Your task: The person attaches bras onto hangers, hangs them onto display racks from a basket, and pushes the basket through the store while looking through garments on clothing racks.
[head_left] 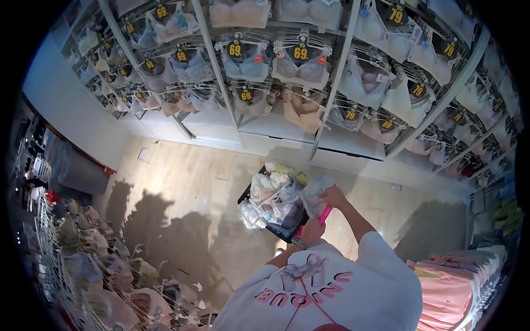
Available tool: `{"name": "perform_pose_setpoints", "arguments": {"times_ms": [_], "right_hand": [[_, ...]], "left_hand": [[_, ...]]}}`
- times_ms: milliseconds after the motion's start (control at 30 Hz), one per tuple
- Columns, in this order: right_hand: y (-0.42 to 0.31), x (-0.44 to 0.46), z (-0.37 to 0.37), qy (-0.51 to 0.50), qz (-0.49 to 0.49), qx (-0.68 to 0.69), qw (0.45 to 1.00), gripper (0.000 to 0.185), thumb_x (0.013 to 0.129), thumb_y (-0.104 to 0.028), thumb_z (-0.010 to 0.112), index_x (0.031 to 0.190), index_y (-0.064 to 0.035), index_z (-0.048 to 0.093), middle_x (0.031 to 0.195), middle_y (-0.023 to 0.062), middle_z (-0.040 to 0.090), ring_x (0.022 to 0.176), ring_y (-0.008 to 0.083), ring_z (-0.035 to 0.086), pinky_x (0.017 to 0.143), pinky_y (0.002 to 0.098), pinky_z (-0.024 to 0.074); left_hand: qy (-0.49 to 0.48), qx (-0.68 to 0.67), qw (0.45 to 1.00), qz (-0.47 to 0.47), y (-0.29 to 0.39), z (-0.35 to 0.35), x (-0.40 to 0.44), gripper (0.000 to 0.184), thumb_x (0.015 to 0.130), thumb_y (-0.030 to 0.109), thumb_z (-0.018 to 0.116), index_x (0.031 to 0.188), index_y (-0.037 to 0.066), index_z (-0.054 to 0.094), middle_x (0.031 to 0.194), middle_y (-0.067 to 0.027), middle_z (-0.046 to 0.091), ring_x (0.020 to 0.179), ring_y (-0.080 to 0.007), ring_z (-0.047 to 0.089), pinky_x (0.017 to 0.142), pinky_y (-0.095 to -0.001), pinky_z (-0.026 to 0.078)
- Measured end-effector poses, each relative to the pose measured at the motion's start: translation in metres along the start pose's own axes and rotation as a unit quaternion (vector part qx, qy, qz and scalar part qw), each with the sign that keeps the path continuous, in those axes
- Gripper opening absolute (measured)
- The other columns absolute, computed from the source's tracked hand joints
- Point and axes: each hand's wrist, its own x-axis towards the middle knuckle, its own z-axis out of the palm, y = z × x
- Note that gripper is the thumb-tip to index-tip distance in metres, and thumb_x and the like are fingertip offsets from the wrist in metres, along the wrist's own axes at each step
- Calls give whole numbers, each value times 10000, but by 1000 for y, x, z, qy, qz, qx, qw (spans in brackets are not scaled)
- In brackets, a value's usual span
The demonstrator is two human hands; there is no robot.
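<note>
My right hand (333,197) is closed on a clear plastic bag (314,193) with something pale inside, held up at the right side of the basket. Just below it, my left hand (313,230) is closed around a bright pink strip (326,214), which looks like a handle; its far end reaches up to my right hand. A dark basket (240,196) stands in front of me, heaped with plastic-wrapped pale garments (273,196). A yellow-green piece (292,172) lies at the heap's far edge. My fingertips are partly hidden.
Wall racks of hanging bras (301,69) with price tags run across the back. A rack of hanging underwear (110,276) stands at the left, and pink garments (447,287) hang at the right. Pale wood floor (182,165) lies around the basket.
</note>
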Motion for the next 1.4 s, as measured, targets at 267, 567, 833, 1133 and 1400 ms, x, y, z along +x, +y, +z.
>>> {"name": "perform_pose_setpoints", "arguments": {"times_ms": [267, 567, 833, 1133, 1400], "right_hand": [[25, 52, 23, 29, -48, 84, 995, 437, 780, -452, 548, 660, -50, 671, 634, 171, 603, 643, 365, 603, 619, 452, 477], [-43, 151, 14, -22, -126, 73, 989, 385, 776, -393, 537, 624, -59, 655, 636, 173, 603, 639, 362, 601, 623, 464, 472], [-124, 241, 43, -30, -244, 89, 965, 279, 752, -262, 549, 705, -19, 676, 721, 195, 641, 679, 352, 637, 648, 454, 503], [-230, 288, 74, -70, -256, -2, 964, 158, 682, -145, 578, 693, -34, 690, 704, 162, 657, 670, 297, 658, 607, 416, 508], [-290, 287, 101, -38, -280, 36, 959, 170, 695, -210, 590, 625, -65, 645, 637, 136, 623, 610, 302, 625, 557, 457, 457]], "left_hand": [[-34, -6, 999, -10, -1, -22, 39, 241, 812, 186, 551, 957, -5, 527, 714, -248, 611, 676, -434, 603, 607, -526, 470], [49, 26, 986, -158, -28, -69, 81, 316, 821, 218, 547, 1088, 50, 526, 768, -256, 621, 747, -444, 604, 639, -530, 470], [123, 24, 973, -195, -76, -141, 107, 317, 774, 149, 544, 1079, 65, 574, 789, -265, 622, 822, -442, 602, 662, -503, 482], [180, 57, 959, -211, -133, -219, 93, 330, 741, 141, 582, 1063, 72, 608, 807, -222, 647, 788, -389, 636, 646, -447, 499], [157, 93, 949, -258, -155, -293, 62, 367, 755, 361, 705, 979, 78, 636, 602, -75, 632, 553, -191, 645, 506, -329, 488]]}}
